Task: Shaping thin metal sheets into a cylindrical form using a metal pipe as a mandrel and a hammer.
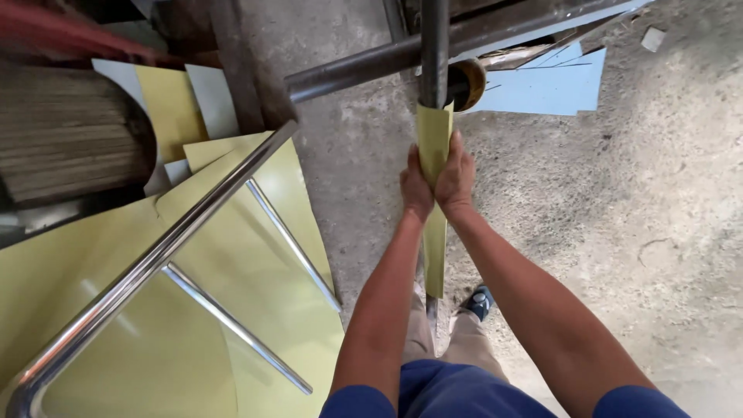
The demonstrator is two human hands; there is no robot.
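Fingers [455, 166] of both hands are closing around one narrow yellow strip [435, 139], folded lengthwise, and pressing it against a dark upright metal bar [434, 46]. Left hand [416, 186] and right hand [457, 179] are sitting at the same height, palms facing each other with the strip between them, so neither is nearer. The strip's long axis is running straight away from the fingers both ways: up past them toward the bar's crossing with a slanted pipe [364, 68], and down below the wrists toward the trousers. Well off to the left of the fingers, large yellow sheets [155, 340] are lying under a shiny steel frame [155, 259]. Beyond the fingertips, pale blue sheets [553, 85] are resting on the concrete floor [658, 193], and a small roll [467, 83] is sitting just beside the bar.
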